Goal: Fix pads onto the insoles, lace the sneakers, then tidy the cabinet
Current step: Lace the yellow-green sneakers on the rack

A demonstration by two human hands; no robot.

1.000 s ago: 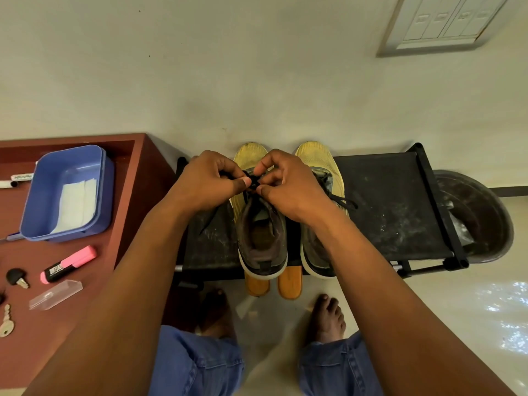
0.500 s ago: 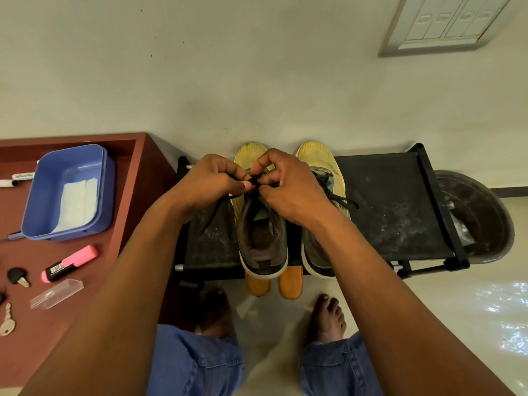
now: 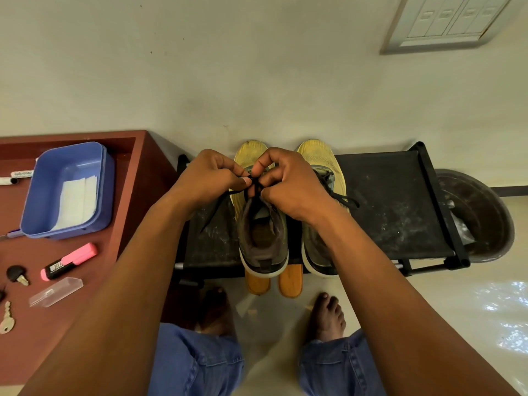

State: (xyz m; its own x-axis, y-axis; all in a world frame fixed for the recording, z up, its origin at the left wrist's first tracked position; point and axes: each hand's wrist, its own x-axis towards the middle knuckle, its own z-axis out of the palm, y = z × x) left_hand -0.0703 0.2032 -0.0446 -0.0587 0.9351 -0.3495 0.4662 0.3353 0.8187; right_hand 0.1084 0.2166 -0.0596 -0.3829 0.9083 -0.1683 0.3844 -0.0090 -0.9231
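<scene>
Standing against a pale wall (image 3: 200, 67), sneakers (image 3: 264, 230) top a dusty black rack (image 3: 394, 212).

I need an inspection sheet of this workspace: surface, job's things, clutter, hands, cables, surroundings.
Surface: black rack top, dusty; red-brown cabinet beside it.
Job's things: left sneaker and right sneaker side by side on the rack; black lace trails off the left one; two orange insoles stick out below.
Clutter: blue tub, pink highlighter, clear case, keys.
Hands: left hand and right hand pinch the lace.
Cables: nothing seen.
Surroundings: dark basin, wall switch panel.
</scene>
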